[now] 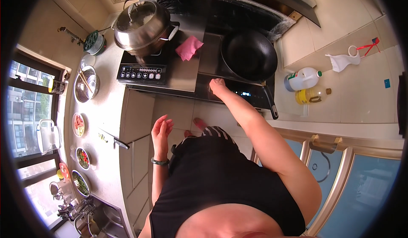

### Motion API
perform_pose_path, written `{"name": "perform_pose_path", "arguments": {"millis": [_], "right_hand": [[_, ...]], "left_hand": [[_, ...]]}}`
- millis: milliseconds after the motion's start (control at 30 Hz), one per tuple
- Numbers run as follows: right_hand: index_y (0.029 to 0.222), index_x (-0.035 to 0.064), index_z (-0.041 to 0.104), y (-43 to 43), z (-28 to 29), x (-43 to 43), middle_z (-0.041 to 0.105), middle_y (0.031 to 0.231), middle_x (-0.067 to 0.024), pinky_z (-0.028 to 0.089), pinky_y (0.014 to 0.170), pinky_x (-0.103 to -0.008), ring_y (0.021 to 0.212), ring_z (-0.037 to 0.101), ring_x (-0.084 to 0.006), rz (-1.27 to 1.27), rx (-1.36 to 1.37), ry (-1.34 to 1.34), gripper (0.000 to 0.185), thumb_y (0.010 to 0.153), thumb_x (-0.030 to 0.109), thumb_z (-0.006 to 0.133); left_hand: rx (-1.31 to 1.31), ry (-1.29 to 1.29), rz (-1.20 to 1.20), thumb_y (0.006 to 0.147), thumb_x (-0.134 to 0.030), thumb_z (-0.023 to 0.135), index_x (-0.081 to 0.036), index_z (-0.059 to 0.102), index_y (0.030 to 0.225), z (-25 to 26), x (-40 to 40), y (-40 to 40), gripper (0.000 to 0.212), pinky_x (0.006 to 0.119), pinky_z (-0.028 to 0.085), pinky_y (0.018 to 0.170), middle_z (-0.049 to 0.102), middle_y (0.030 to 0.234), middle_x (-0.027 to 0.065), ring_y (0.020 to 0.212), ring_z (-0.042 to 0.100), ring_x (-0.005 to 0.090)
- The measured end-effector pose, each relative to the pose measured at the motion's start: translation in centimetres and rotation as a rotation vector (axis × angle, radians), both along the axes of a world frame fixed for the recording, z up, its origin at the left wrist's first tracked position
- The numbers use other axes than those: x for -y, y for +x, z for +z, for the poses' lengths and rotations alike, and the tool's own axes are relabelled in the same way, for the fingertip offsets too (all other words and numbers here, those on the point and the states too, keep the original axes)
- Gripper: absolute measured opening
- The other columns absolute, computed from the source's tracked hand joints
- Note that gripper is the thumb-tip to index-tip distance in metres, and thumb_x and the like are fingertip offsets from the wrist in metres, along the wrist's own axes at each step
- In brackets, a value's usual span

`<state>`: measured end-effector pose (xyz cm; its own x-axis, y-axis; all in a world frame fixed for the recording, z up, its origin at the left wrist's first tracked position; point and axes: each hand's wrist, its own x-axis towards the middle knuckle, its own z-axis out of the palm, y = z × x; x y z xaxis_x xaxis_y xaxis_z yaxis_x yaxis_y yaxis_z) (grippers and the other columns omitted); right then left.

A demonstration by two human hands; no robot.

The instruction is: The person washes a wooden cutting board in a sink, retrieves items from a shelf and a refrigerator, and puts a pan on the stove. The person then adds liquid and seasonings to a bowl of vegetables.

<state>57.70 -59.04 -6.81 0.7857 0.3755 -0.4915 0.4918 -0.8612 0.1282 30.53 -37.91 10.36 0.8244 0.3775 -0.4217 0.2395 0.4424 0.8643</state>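
My right hand touches the front part of the black glass cooktop, left of its lit display; its fingers are curled, and whether anything is between them is hidden. Behind it and to the right, a black frying pan sits with its handle towards me. My left hand hangs in the air before the cabinets, holding nothing, fingers loosely bent and apart. A lidded steel pot stands on an induction cooker at the back left. Between pot and pan lies a pink cloth.
On the left counter are a steel colander with chopsticks, several bowls of cut food, and a kitchen knife whose handle overhangs the edge. A sink lies near left. Two plastic bottles stand right of the cooktop.
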Motion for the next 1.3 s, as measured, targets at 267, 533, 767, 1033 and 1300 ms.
{"name": "perform_pose_path", "arguments": {"millis": [267,533,767,1033,1300], "right_hand": [[0.083,0.0057,0.072,0.9,0.4,1.3,0.070,0.088,-0.0126,0.052,0.078,-0.0346,0.092,0.066,-0.0235,-0.057,0.048,0.161,0.023,0.064,0.015,0.078],[0.093,0.0054,0.070,0.7,2.3,0.4,0.067,0.100,-0.0158,0.053,0.079,-0.0413,0.094,0.065,-0.0302,0.087,-0.137,0.042,0.035,0.063,0.021,0.078],[0.094,-0.0005,0.068,1.0,2.0,-0.3,0.066,0.103,-0.0164,0.051,0.085,-0.0397,0.099,0.062,-0.0322,-0.035,-0.144,-0.010,0.036,0.066,0.020,0.081],[0.086,-0.0059,0.066,1.1,2.6,0.1,0.068,0.090,-0.0194,0.053,0.075,-0.0421,0.086,0.065,-0.0346,0.114,-0.129,0.060,0.024,0.073,0.013,0.071],[0.089,-0.0003,0.068,0.8,2.9,0.2,0.067,0.098,-0.0170,0.053,0.079,-0.0380,0.093,0.065,-0.0316,0.160,-0.119,-0.034,0.037,0.066,0.025,0.081]], "left_hand": [[-0.008,-0.028,0.004,0.096,-0.016,0.050,-0.006,0.057,0.118,-0.1,0.3,0.0,0.026,0.022,0.048,0.077,0.064,0.101,0.0058,0.087,0.060,0.0099],[0.027,0.047,0.075,0.095,-0.018,0.050,-0.004,0.056,0.118,0.2,-0.9,-2.8,0.027,0.026,0.049,0.082,0.064,0.101,0.0066,0.091,0.060,0.0119],[0.056,0.021,0.251,0.097,-0.018,0.048,-0.005,0.056,0.119,-0.4,-0.5,-6.3,0.027,0.026,0.048,0.084,0.063,0.100,0.0043,0.091,0.059,0.0102],[0.051,0.046,0.371,0.096,-0.022,0.050,-0.007,0.056,0.119,0.0,0.2,-8.6,0.029,0.025,0.047,0.084,0.064,0.100,0.0035,0.090,0.058,0.0089],[0.118,0.046,0.427,0.096,-0.021,0.049,-0.005,0.056,0.119,0.9,0.5,-8.2,0.028,0.025,0.047,0.083,0.063,0.101,0.0047,0.091,0.058,0.0098]]}}
